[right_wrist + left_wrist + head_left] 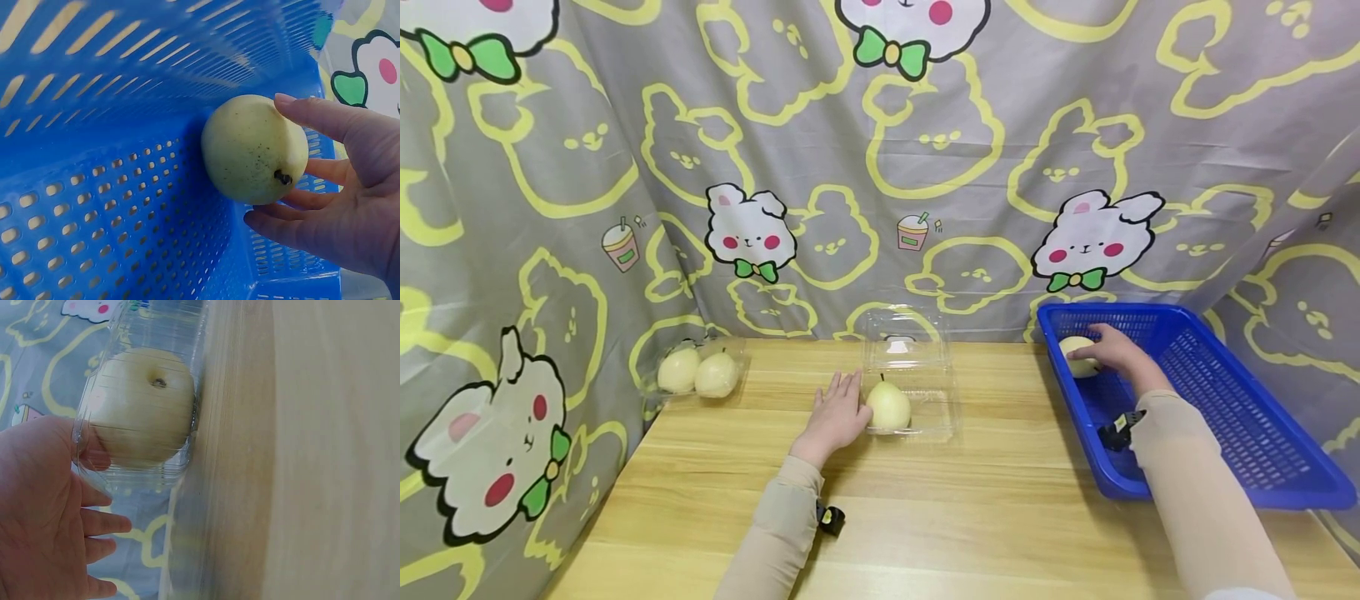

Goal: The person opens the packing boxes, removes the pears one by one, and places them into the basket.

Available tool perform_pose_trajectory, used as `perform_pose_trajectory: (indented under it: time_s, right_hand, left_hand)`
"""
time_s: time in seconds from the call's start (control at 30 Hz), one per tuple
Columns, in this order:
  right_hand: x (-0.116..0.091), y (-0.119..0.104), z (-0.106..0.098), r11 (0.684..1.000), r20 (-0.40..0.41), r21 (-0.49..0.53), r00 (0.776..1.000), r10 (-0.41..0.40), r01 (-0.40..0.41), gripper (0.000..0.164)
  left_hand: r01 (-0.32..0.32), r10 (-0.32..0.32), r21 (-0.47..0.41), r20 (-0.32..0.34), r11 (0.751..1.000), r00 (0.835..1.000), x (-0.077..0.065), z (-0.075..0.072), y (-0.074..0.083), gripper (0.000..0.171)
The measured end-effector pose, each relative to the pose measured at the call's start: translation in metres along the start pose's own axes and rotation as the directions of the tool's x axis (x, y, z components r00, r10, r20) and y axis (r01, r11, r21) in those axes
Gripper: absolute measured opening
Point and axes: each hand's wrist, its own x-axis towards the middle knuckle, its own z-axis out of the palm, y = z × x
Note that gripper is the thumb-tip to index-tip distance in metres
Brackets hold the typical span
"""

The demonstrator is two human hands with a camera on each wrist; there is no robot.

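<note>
My left hand rests beside an open clear plastic clamshell box, fingers extended and the thumb touching its left wall. Inside the box's left half sits a pale yellow pear, stem up; the left wrist view shows this pear through the plastic. Over in the blue basket, my right hand grips another pear near the far left corner. The right wrist view shows the thumb on one side of that pear and the fingers curled round the other, partly hidden behind it.
A clear package holding two pears stands at the table's far left. The box's raised lid leans toward the patterned curtain behind. Wooden tabletop lies between the box and the basket.
</note>
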Motion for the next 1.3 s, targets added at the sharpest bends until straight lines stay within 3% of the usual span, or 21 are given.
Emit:
perform_pose_trajectory:
  time_s: [0.37, 0.87, 1.3]
  right_hand:
    - [-0.002, -0.003, -0.004, 1.000, -0.016, 0.013, 1.000, 0.018, -0.018, 0.098]
    - [-0.008, -0.017, -0.008, 1.000, -0.092, 0.003, 0.996, -0.023, 0.024, 0.095]
    - [-0.013, -0.038, -0.005, 0.982, -0.147, -0.169, 0.984, -0.104, 0.079, 0.094]
  left_hand:
    - [0.002, -0.002, 0.004, 0.005, 1.000, 1.000, -0.001, -0.001, 0.001, 0.070]
    - [0.000, 0.000, 0.015, 0.003, 1.000, 1.000, 0.002, 0.000, -0.001, 0.070]
    - [0.001, -0.001, 0.044, -0.003, 0.999, 1.000, 0.000, -0.002, 0.001, 0.070]
